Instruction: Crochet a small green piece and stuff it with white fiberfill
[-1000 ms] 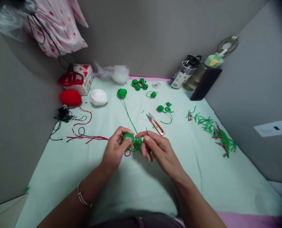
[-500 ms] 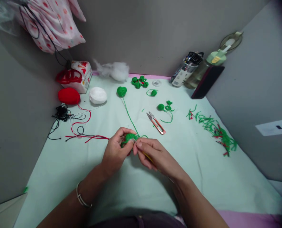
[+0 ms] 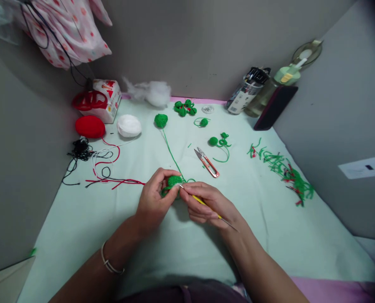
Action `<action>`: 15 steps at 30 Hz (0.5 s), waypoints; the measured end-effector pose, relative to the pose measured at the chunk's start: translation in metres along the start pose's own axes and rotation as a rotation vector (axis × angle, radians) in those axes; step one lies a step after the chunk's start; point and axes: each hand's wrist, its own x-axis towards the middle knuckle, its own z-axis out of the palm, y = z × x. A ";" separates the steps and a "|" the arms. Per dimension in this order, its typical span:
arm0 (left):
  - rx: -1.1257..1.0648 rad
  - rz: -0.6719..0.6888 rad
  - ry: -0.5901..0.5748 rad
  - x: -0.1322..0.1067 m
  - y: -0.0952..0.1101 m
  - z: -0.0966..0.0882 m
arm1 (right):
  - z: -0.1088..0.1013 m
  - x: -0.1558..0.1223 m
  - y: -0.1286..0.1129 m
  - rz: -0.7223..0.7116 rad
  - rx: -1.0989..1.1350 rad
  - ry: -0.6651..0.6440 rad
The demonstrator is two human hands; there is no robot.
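My left hand (image 3: 154, 200) pinches a small green crocheted piece (image 3: 173, 182) just above the pale green cloth (image 3: 175, 252). My right hand (image 3: 206, 204) grips a crochet hook (image 3: 208, 207) with a yellow handle, its metal tip set against the green piece. A green strand runs from the piece up to a small green yarn ball (image 3: 161, 120). Red-handled thread snips (image 3: 207, 162) lie just beyond my right hand.
Red yarn ball (image 3: 89, 126), white yarn ball (image 3: 129, 125), black yarn tangle (image 3: 80, 148) and loose red strands lie at left. Finished green pieces (image 3: 185, 108), white stuffing (image 3: 149, 92), a cup of pens (image 3: 247, 90), a bottle (image 3: 274, 86), a dark phone (image 3: 275, 108) and green yarn scraps (image 3: 285, 172) surround them.
My right hand turned the hook from upright to lying low, its tip now pushed into the green piece. The left hand kept its hold. The view shifted slightly.
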 end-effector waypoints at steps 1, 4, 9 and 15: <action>0.014 0.012 0.006 0.000 -0.001 0.000 | 0.000 0.000 -0.001 0.008 0.021 -0.008; 0.039 0.041 0.012 0.001 -0.001 -0.001 | 0.000 0.000 -0.002 -0.011 0.048 -0.009; 0.037 0.053 -0.016 0.000 0.004 -0.001 | 0.006 0.001 0.002 -0.129 -0.029 0.106; 0.033 0.019 -0.034 -0.001 0.007 -0.001 | 0.020 -0.002 0.015 -0.282 -0.401 0.284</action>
